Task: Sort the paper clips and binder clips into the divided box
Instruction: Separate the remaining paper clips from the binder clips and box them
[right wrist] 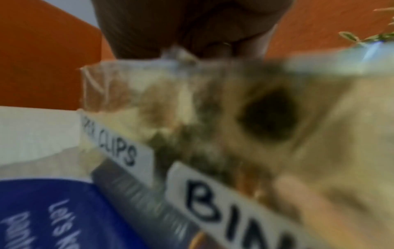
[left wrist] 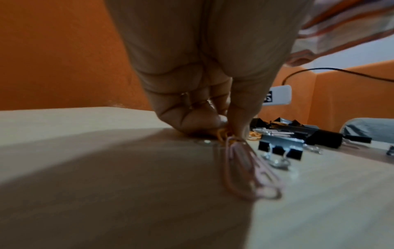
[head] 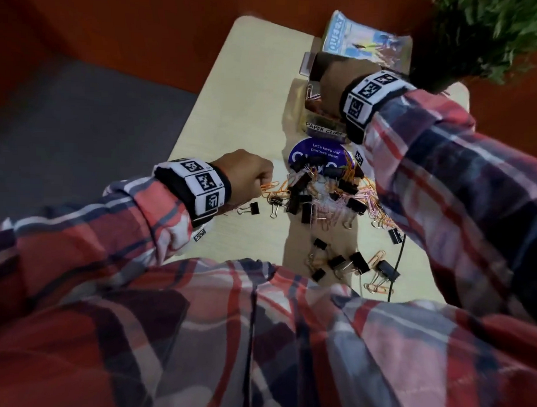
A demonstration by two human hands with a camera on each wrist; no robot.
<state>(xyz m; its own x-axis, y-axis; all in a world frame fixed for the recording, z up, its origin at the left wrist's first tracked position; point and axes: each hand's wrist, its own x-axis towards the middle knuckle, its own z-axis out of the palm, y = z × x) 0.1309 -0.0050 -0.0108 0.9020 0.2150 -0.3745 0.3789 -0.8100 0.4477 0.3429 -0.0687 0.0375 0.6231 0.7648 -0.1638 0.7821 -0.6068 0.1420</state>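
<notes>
The sorting is judged to be at an early-to-middle stage. A clear plastic divided box [head: 307,92], labelled "PAPER CLIPS" on its near left wall and with a label starting "BIN" to the right of that, is standing toward the far side of the pale wooden table [head: 250,81]. A few pink and orange wire clips are seen inside its left compartment, and a dark shape, too blurred to be named, is glimpsed through the wall in the right wrist view.

Most of the work is being left undone: a large mixed pile of black metal binder clips and pink and orange wire paper clips [head: 325,193] is lying in the middle of the table, partly over a round blue sticker [head: 317,151], and a smaller scatter of both kinds [head: 350,267] is lying nearer the person.

The left hand [head: 247,175] is being held at the left edge of the pile, thumb and fingertip pinched on an orange paper clip [left wrist: 221,133] against the table, with a pink paper clip [left wrist: 245,166] lying just in front of it.

The right hand [head: 329,83] is being held over the box; whether anything is being gripped cannot be told, since its fingers are hidden.
</notes>
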